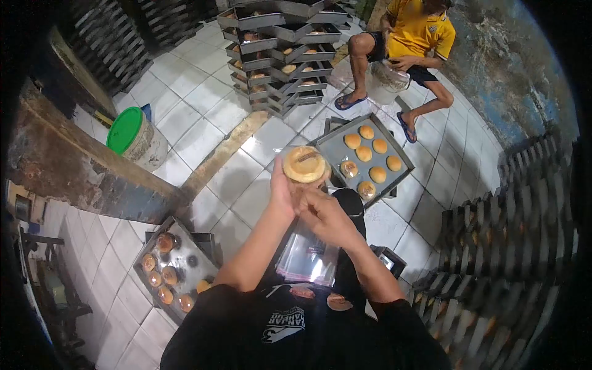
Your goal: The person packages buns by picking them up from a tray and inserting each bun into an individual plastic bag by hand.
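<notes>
A round golden bun with a brown mark on top sits in what looks like a clear plastic bag, held up in front of my chest. My left hand is closed around its left side and underside. Just below the bun, the fingers of my right hand are pinched together at the lower end of the bag; the exact grip is partly hidden. A stack of flat clear plastic bags lies on my lap beneath my forearms.
At front right, a metal tray holds several buns, some wrapped. Another tray with several wrapped buns lies at left. Stacked trays rise ahead, with more at right. A green-lidded bucket stands left. A seated person holds a clear bag.
</notes>
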{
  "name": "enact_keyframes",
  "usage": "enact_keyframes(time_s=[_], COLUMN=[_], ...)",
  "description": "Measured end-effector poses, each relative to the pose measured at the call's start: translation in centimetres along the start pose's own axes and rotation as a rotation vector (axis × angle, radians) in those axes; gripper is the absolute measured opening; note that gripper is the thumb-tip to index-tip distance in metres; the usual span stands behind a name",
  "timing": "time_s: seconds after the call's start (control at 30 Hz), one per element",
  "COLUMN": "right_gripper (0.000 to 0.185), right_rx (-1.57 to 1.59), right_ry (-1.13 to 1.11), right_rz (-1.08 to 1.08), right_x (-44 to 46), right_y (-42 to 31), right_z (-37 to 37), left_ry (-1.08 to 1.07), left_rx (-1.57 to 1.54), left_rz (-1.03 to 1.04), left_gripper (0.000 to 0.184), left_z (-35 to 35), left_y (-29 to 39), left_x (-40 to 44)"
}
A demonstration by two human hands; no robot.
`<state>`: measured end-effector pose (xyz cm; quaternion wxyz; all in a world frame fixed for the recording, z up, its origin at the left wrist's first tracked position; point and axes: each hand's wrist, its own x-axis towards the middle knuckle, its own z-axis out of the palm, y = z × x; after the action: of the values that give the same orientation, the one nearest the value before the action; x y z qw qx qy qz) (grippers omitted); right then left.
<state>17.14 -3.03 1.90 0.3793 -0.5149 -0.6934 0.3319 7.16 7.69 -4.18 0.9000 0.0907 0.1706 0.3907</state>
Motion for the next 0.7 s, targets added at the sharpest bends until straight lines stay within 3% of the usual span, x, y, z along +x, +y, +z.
enact_keyframes(time_s=[0.07, 0.1, 0.2, 0.23, 0.27, 0.33, 0.37, 0.47, 0.5, 0.53, 0.6, 0.7], right_gripper=[0.016, 0.014, 0.015, 0.017, 0.020, 0.026, 0.024, 0.020, 0.018, 0.019, 0.023, 0.027], right_rx=[0.288, 0.400, 0.711, 0.241, -0.240, -0.372, -0.427, -0.279, -0.112, -0.105, -0.085, -0.199], right_ry=[-0.326, -0.336, -0.375, 0.036, 0.441, 0.503, 0.443, 0.403, 0.464, 0.499, 0.564, 0.532], right_rz=[0.157, 0.164, 0.185, 0.162, 0.127, -0.208, -0.362, -0.087, 0.122, 0.175, 0.271, 0.146], right_x=[-1.1, -1.9, -4.1, -3.4, -2.5, -1.6, -1.2, -0.6, -0.1, 0.1, 0.9, 1.5], right_y=[-2.9, -2.6, -1.9, 0.0, 1.8, 1.2, -0.2, 2.3, 4.2, 5.3, 6.2, 5.2], right_z=[-1.7, -1.7, -2.3, -1.4, -0.4, -0.6, -0.9, -1.5, -1.3, -1.7, -2.4, -2.8], left_ry=[0.001, -0.002, 0.105, -0.201, -0.133, -0.003, -0.001, 0.212, -0.068, -0.008, 0.120, 0.161], left_rx=[-0.026, -0.044, -0.033, -0.057, -0.054, -0.045, 0.018, 0.659, 0.721, 0.738, 0.769, 1.073], left_rz=[-0.050, 0.086, 0.158, 0.188, 0.055, -0.192, -0.194, 0.154, 0.150, 0.153, 0.169, 0.471], left_gripper=[0.072, 0.066, 0.058, 0.054, 0.055, 0.057, 0.051, 0.049, 0.046, 0.044, 0.039, 0.030], left_z=[-1.6, -2.1, -3.6, -3.8, -1.9, 1.3, 0.4, -3.3, -2.3, -1.6, -0.1, 0.2], left_y=[1.1, 1.5, 4.4, 3.7, 2.9, 1.5, 1.3, 2.0, 2.8, 2.7, 1.9, 1.3], left_x=[1.5, 1.5, 0.7, -0.7, -2.9, -5.6, -5.7, -2.8, -3.2, -3.0, -2.7, -2.1])
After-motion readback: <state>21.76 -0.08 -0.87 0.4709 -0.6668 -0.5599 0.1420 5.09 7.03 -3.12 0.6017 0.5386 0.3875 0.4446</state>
